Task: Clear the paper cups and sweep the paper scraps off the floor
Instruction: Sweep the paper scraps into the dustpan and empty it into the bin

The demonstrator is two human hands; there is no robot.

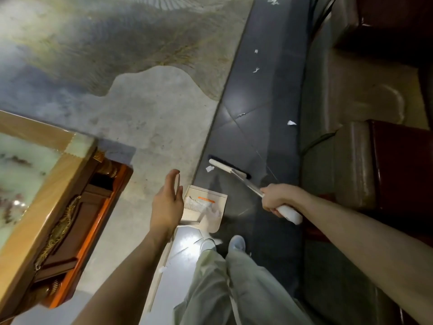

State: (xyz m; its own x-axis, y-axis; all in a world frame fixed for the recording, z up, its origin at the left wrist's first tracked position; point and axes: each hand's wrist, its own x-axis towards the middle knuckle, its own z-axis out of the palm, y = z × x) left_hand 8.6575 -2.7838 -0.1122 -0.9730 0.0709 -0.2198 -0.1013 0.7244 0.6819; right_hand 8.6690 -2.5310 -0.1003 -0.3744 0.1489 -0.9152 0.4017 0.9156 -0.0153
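Observation:
My right hand [277, 200] grips the white handle of a broom [230, 169], whose white head with dark bristles rests on the dark tiled floor. A white paper scrap [210, 168] lies right beside the broom head. Further along the dark strip lie more scraps [291, 123], [255, 70], [273, 0]. A beige dustpan [210, 202] stands on the floor in front of my feet, holding several white scraps. My left hand [168, 202] hovers open just left of the dustpan, fingers straight, holding nothing. No paper cups are in view.
A wooden table with a green stone top [35, 174] stands at the left. A patterned carpet [131, 90] covers the floor ahead. A sofa with dark wooden arms [375, 148] lines the right side. My shoes [236, 243] stand behind the dustpan.

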